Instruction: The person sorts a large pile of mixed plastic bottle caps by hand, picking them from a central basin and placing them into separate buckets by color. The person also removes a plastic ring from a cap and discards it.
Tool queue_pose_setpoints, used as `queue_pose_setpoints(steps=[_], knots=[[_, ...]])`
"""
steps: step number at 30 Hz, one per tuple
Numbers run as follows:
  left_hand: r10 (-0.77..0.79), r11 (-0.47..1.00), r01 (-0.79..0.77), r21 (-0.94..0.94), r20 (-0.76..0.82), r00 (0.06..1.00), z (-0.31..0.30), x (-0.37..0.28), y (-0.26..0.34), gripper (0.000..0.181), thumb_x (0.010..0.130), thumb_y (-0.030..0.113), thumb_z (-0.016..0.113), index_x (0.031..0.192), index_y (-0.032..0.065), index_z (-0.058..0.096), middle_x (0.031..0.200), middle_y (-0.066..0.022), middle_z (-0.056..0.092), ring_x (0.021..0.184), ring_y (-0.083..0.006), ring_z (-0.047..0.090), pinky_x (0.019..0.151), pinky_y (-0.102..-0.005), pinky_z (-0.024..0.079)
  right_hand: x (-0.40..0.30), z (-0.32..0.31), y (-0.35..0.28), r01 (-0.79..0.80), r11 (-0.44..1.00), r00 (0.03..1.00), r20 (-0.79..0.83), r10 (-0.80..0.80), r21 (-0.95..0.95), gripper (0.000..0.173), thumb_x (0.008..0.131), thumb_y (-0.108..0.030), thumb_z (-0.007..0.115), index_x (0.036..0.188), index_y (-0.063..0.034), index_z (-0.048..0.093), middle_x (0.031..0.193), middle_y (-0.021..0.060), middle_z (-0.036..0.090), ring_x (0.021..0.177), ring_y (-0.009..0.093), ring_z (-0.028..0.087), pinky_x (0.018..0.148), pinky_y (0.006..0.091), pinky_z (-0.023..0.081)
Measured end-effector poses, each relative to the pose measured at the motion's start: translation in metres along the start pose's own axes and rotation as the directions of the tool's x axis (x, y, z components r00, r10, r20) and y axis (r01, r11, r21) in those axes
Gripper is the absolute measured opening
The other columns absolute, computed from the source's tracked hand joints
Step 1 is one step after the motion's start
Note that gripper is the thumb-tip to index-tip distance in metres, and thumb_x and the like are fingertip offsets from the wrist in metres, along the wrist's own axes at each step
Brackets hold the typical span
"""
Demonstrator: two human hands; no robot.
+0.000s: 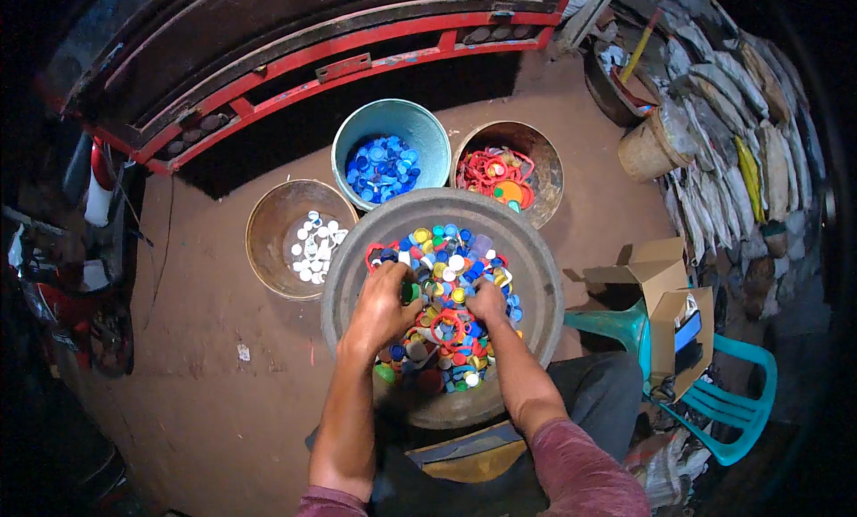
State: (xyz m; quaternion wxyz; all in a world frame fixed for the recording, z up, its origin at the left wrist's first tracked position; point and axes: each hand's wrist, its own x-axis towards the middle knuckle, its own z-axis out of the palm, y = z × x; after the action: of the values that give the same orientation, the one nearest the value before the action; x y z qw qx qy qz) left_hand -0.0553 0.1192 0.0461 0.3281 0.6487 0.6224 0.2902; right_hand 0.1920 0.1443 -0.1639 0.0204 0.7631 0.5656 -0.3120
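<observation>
A wide grey round tub (552, 296) stands before me, with a heap of mixed plastic bottle caps (455, 292) in it. My left hand (385, 306) reaches into the heap's left side, its fingers curled down. A green cap (410, 291) shows in the gap between thumb and fingers; whether it is gripped is unclear. On the right of the heap, my right hand (487, 301) has its fingertips down among blue and yellow caps, partly hidden. Between the hands lies a red plastic ring (447, 328).
Beyond the tub stand a bucket (258, 249) with white caps, a teal basin (428, 132) with blue caps, and a bucket (552, 175) with red pieces. A green plastic chair (750, 410) holds a cardboard box (669, 316) and phone. Stacked sacks (730, 115) line the right.
</observation>
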Motion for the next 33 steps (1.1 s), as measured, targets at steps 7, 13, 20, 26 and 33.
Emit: queue_pose_setpoints(steps=[7, 13, 20, 26, 33], knots=[[0.009, 1.0, -0.013, 0.028, 0.117, 0.993, 0.002, -0.005, 0.0, 0.034, 0.069, 0.01, 0.077, 0.096, -0.0017, 0.059, 0.092, -0.0176, 0.059, 0.08, -0.032, 0.061, 0.07, -0.04, 0.051, 0.006, 0.027, 0.023, 0.125, 0.969, 0.988, -0.117, -0.101, 0.214, 0.017, 0.072, -0.02, 0.07, 0.085, -0.0075, 0.068, 0.082, 0.0115, 0.067, 0.077, 0.027, 0.065, 0.069, 0.0391, 0.052], [-0.091, 0.995, 0.074, 0.066, 0.301, 0.949, 0.017, -0.011, -0.007, 0.03, 0.072, 0.011, 0.071, 0.098, -0.0009, 0.061, 0.099, -0.0211, 0.059, 0.095, -0.0392, 0.059, 0.083, -0.0439, 0.05, 0.013, -0.014, 0.012, -0.112, 0.511, 0.992, 0.065, 0.108, 0.852, 0.03, 0.081, -0.019, 0.071, 0.06, -0.0083, 0.052, 0.054, 0.0005, 0.052, 0.04, 0.008, 0.043, 0.036, 0.0256, 0.032], [0.017, 1.0, -0.018, 0.001, 0.234, 0.972, 0.023, -0.003, 0.012, 0.036, 0.069, 0.013, 0.074, 0.099, -0.0013, 0.059, 0.095, -0.0193, 0.06, 0.09, -0.0354, 0.06, 0.079, -0.0424, 0.049, -0.007, -0.057, -0.005, -0.351, 0.522, 0.826, 0.519, -0.218, 0.777, 0.025, 0.084, -0.029, 0.069, 0.089, -0.0074, 0.058, 0.074, 0.0043, 0.058, 0.053, 0.012, 0.051, 0.043, 0.0269, 0.039], [0.011, 0.994, 0.012, -0.106, 0.214, 0.977, 0.018, 0.002, 0.022, 0.042, 0.065, 0.007, 0.074, 0.103, -0.0016, 0.057, 0.097, -0.0213, 0.063, 0.092, -0.0378, 0.061, 0.079, -0.0434, 0.049, -0.055, -0.093, -0.06, -0.494, 0.228, 0.521, 0.496, -0.694, 0.839, 0.039, 0.088, -0.019, 0.063, 0.122, -0.0072, 0.049, 0.091, 0.0038, 0.06, 0.074, 0.012, 0.058, 0.062, 0.0247, 0.046], [0.052, 0.991, -0.041, -0.126, 0.081, 0.995, 0.023, -0.002, 0.012, 0.064, 0.065, 0.015, 0.08, 0.12, 0.0025, 0.051, 0.1, -0.0196, 0.064, 0.099, -0.0376, 0.06, 0.084, -0.0447, 0.049, -0.063, -0.108, -0.087, -0.315, 0.392, 0.485, 0.502, -0.716, 0.864, 0.025, 0.09, -0.024, 0.063, 0.108, -0.0075, 0.059, 0.069, -0.0054, 0.05, 0.053, 0.005, 0.043, 0.046, 0.0204, 0.033]])
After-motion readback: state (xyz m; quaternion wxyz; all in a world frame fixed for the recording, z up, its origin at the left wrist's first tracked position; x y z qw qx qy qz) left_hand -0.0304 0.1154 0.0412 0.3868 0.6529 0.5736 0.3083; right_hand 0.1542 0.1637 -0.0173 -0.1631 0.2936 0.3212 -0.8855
